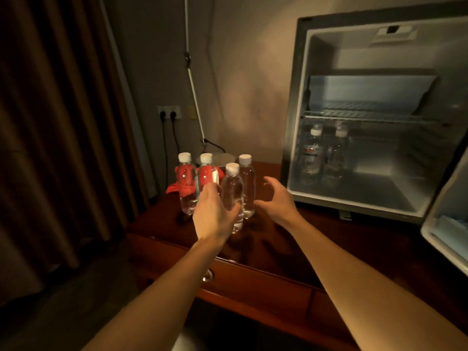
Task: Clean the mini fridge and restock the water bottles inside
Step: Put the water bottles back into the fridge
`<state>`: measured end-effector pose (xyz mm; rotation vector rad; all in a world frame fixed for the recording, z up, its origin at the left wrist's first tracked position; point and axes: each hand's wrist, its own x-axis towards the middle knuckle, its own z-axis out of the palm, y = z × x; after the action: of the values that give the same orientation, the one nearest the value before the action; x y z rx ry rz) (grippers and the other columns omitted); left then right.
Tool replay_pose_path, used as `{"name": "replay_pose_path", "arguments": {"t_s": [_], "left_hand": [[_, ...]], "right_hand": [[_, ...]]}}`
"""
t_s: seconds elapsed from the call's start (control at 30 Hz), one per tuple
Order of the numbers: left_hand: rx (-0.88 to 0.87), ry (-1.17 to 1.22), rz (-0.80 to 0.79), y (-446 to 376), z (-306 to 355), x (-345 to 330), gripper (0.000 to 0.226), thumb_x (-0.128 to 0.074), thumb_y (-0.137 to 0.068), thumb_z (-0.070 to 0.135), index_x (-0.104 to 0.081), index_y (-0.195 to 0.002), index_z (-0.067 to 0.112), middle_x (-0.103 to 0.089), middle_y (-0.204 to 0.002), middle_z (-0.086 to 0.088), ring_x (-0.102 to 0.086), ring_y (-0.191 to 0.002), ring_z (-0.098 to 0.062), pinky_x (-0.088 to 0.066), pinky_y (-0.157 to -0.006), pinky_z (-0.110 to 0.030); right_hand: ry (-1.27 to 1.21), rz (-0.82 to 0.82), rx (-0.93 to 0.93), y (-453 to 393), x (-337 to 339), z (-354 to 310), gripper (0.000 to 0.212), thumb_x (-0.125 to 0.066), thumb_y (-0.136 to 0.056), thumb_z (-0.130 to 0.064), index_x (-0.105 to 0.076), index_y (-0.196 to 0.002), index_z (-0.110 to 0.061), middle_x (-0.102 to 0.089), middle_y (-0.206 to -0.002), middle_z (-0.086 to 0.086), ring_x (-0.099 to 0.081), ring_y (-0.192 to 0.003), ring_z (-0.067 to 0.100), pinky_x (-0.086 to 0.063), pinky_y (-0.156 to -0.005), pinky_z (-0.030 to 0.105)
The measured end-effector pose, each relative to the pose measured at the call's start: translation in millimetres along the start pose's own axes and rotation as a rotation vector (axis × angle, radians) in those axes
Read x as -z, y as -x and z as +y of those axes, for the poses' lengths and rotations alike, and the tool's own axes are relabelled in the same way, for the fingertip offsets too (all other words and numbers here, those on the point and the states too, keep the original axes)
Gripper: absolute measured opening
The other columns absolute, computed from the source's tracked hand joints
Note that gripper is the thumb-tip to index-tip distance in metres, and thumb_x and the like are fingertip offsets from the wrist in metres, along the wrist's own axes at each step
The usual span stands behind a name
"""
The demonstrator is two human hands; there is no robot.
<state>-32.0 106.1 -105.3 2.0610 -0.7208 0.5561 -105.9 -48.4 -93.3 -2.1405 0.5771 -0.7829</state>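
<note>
Several clear water bottles with white caps stand in a cluster on the dark wooden table. My left hand reaches among them with fingers spread; its thumb lies across the lower part of the front bottle, without a clear grip. My right hand hovers open just right of the right-hand bottle, holding nothing. The mini fridge stands open on the right of the table. Two water bottles stand on its lower floor at the left, under a wire shelf.
A red cloth lies behind the bottles. The fridge door hangs open at the far right. Brown curtains fill the left side. Cables run from a wall socket down behind the table. A drawer knob sits on the table front.
</note>
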Motion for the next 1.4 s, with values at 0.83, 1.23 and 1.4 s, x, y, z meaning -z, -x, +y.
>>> {"name": "replay_pose_path", "arguments": {"t_s": [0.83, 1.23, 1.4], "left_hand": [[0.115, 0.448, -0.149, -8.5, 9.6, -23.3, 0.063, -0.088, -0.069, 0.037, -0.056, -0.121, 0.021, -0.066, -0.094, 0.016, -0.062, -0.087, 0.003, -0.056, -0.077, -0.026], [-0.029, 0.597, -0.251, -21.9, 129.4, -89.8, 0.071, -0.091, -0.065, 0.020, -0.055, -0.126, 0.019, -0.059, -0.112, 0.011, -0.058, -0.098, 0.000, -0.053, -0.090, -0.021], [-0.071, 0.582, -0.284, -40.7, 152.1, -139.3, 0.069, -0.090, -0.065, 0.024, -0.057, -0.124, 0.017, -0.057, -0.111, 0.008, -0.058, -0.102, -0.009, -0.054, -0.094, -0.035]], "right_hand": [[-0.069, 0.170, 0.015, -2.9, 39.4, 19.9, 0.072, -0.092, -0.060, -0.018, -0.055, -0.123, -0.021, -0.061, -0.103, -0.008, -0.057, -0.094, 0.005, -0.045, -0.078, 0.019], [-0.036, 0.435, -0.081, -2.3, 159.4, 51.3, 0.071, -0.091, -0.063, -0.020, -0.053, -0.122, -0.018, -0.055, -0.102, -0.012, -0.053, -0.087, 0.002, -0.035, -0.064, 0.004], [-0.104, 0.476, -0.157, -33.4, 175.4, 82.4, 0.071, -0.091, -0.060, -0.025, -0.053, -0.121, -0.024, -0.062, -0.106, -0.008, -0.060, -0.098, 0.013, -0.050, -0.085, 0.029]]}}
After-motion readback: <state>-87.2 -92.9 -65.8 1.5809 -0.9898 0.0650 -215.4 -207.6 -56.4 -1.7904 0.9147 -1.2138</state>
